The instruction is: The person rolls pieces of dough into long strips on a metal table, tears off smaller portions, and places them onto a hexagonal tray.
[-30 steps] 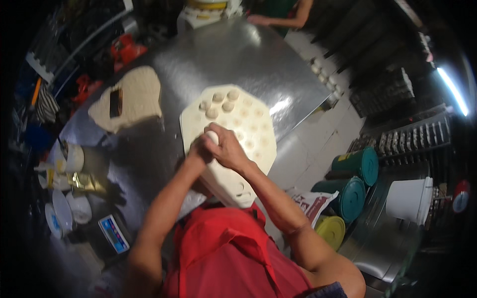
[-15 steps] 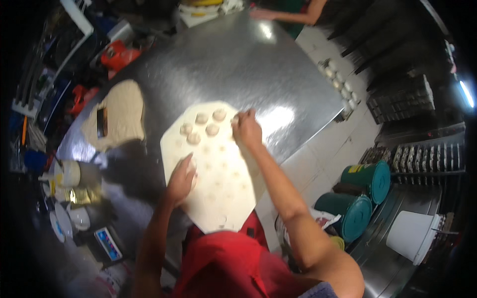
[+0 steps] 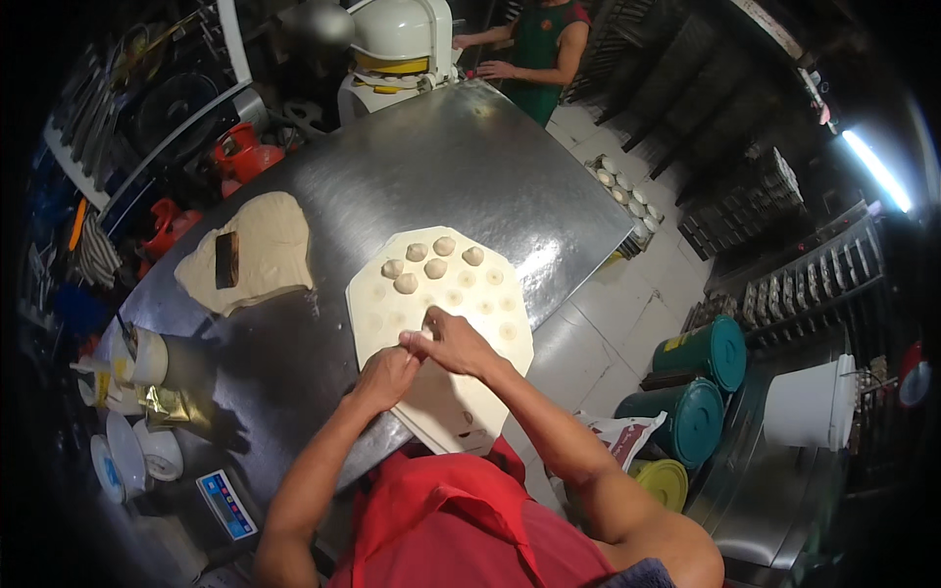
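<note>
Close together over the middle of a white octagonal board (image 3: pixel 377 338), my left hand (image 3: pixel 389 376) and my right hand (image 3: pixel 459 347) meet with bent fingers. A small pale piece of dough (image 3: pixel 425 334) shows between them, mostly hidden by the fingers. Beyond my hands, several small dough balls (image 3: pixel 436 268) with slightly peaked tops sit on the far half of the board. Round faint marks dot the rest of its surface. The near end of the board reaches my red apron.
A large dough slab (image 3: pixel 272 245) with a dark scraper (image 3: pixel 226 260) on it lies left on the metal table (image 3: pixel 412 157). Tubs (image 3: pixel 147 358) and a scale (image 3: pixel 227 505) are at the left edge. Green lidded bins (image 3: pixel 698 421) stand right. Beyond the table, a person (image 3: pixel 547 54) works beside a white mixer (image 3: pixel 397 34).
My right hand has moved from the board's far right edge back to my left hand, leaving a dough ball there. The view has tilted up, showing more of the far person and mixer.
</note>
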The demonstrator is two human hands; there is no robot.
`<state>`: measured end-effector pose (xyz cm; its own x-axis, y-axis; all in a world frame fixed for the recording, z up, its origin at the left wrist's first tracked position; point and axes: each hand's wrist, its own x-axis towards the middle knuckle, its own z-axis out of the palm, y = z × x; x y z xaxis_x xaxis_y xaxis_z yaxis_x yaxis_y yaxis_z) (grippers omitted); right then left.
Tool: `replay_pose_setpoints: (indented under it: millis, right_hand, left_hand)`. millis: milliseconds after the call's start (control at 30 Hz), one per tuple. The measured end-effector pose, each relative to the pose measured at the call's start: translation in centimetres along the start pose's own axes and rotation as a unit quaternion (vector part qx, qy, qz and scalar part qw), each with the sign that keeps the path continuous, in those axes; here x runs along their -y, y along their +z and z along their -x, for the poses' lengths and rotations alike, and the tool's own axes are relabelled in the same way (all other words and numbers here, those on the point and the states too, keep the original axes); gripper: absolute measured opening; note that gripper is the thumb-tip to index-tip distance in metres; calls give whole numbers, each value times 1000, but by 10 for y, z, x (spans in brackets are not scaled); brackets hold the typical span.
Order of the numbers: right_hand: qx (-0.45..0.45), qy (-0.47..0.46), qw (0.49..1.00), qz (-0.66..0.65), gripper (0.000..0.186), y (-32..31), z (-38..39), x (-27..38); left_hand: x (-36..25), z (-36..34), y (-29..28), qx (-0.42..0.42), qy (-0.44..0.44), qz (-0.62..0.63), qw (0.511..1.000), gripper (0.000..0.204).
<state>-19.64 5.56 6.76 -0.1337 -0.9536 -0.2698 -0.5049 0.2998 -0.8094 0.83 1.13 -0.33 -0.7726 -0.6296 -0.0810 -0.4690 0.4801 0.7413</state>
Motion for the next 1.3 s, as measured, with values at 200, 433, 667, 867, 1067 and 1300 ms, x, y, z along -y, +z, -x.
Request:
replay_pose_setpoints:
  millis: [200, 433, 667, 867, 1067, 1300]
  right_hand:
    - [-186, -72, 980, 14, 35, 20, 30, 1]
    - [-87, -191, 977, 31, 30, 57, 41, 23]
    - [-236, -77, 966, 78, 28, -23, -65, -139]
    - [-204, -11, 979, -26, 43, -12, -70, -130]
    - [22, -117, 993, -16, 31, -3, -1, -53]
    - [38, 2, 998, 44, 47, -4, 33, -35]
  left_hand:
    - [-58, -1, -3, -31, 38, -28, 998, 26]
    - [49, -20, 58, -68, -25, 116, 991, 35]
    - [-9, -22, 26, -38, -215, 271, 937, 48]
    - [-20, -24, 41, -64, -163, 217, 960, 75]
    - [0, -25, 56, -136, -130, 380, 906, 55]
    - [-34, 2, 41, -23, -7, 78, 997, 30]
